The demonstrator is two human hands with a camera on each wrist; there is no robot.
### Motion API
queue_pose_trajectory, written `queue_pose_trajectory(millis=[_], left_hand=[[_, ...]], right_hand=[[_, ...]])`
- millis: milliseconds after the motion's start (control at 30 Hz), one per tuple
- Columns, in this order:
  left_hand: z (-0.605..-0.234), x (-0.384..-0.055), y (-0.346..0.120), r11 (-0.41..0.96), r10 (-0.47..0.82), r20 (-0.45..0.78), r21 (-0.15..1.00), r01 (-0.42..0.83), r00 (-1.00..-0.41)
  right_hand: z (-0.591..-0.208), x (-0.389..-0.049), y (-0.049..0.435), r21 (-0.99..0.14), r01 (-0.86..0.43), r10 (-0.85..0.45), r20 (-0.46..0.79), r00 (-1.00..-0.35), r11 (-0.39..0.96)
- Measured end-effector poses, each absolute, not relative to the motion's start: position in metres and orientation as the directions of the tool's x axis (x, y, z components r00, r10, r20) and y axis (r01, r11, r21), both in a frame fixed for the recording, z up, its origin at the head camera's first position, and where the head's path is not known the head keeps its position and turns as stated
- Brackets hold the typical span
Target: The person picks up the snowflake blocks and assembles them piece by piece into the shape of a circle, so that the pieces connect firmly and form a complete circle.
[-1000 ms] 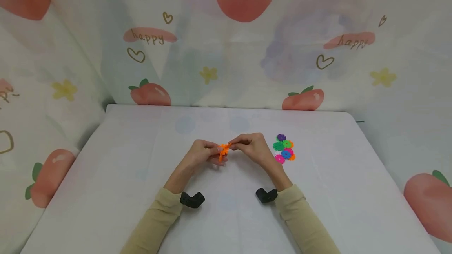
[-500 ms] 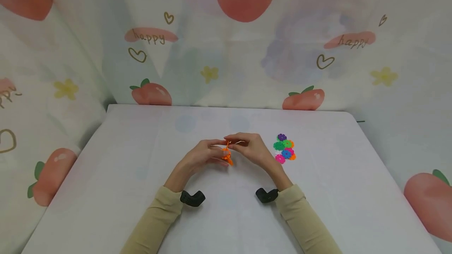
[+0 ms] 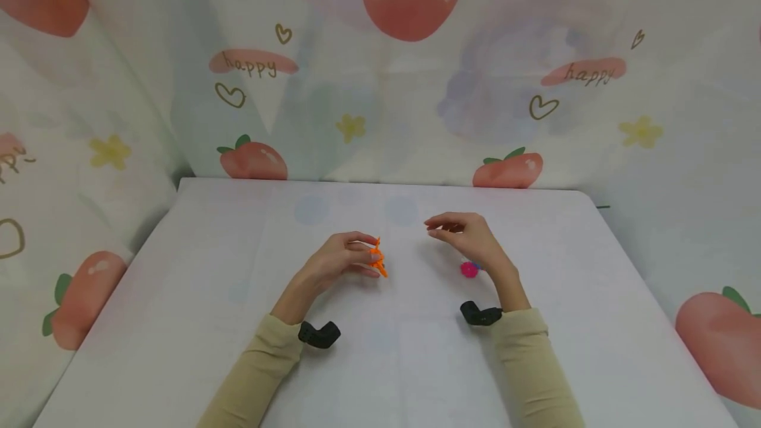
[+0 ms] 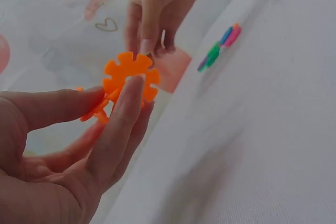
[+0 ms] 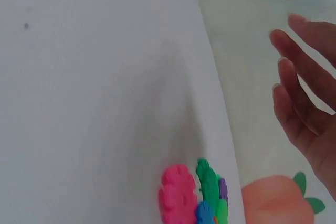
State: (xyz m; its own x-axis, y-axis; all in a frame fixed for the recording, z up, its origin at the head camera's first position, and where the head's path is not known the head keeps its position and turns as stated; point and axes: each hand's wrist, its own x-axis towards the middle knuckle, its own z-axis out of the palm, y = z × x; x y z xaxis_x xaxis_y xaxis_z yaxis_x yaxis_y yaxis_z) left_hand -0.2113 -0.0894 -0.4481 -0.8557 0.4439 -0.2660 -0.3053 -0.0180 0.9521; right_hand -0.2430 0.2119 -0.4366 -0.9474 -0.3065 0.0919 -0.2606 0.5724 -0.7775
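Observation:
Joined orange snowflake discs [image 4: 131,72], notched round plastic pieces, are pinched between the thumb and fingers of my left hand [image 3: 341,257]. They are held up over the middle of the table, one disc facing the left wrist camera and others set at angles behind the thumb and fingers. My right hand [image 3: 470,236] is in the air to the right, its fingers loosely bent with nothing between them in the right wrist view. Below it lies a pile of coloured snowflake discs [image 5: 178,195], pink, green, blue and purple; in the head view the hand covers most of it.
A white cloth covers the table [image 3: 238,349]. Behind it hangs a printed curtain [image 3: 380,117] with fruit and hearts. A black wrist camera [image 3: 319,334] sits at the left cuff and another black camera [image 3: 480,314] at the right cuff.
My right hand has let go of the orange discs and moved right, over the coloured pile. My left hand keeps its hold on the orange discs, nearly in place.

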Motion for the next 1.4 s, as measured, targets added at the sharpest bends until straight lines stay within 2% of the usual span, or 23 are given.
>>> queue_pose_trajectory(millis=[267, 533, 967, 1400], left_hand=[[-0.448, -0.212, -0.096, -0.042, 0.457, -0.229, 0.960, -0.278, -0.859], [-0.451, -0.213, -0.101, -0.011, 0.446, -0.236, 0.963, -0.268, -0.864], [-0.453, -0.214, -0.103, -0.012, 0.431, -0.239, 0.963, -0.270, -0.870], [-0.450, -0.215, -0.103, -0.042, 0.459, -0.210, 0.965, -0.257, -0.863]], right_hand=[[-0.439, -0.248, 0.259, -0.723, -0.171, -0.249, -0.001, -0.968, 0.670], [-0.446, -0.247, 0.283, -0.635, -0.079, -0.175, -0.090, -0.981, 0.768], [-0.462, -0.250, 0.299, -0.602, 0.044, -0.096, -0.198, -0.976, 0.797], [-0.457, -0.250, 0.291, -0.673, -0.018, -0.118, -0.104, -0.988, 0.740]])
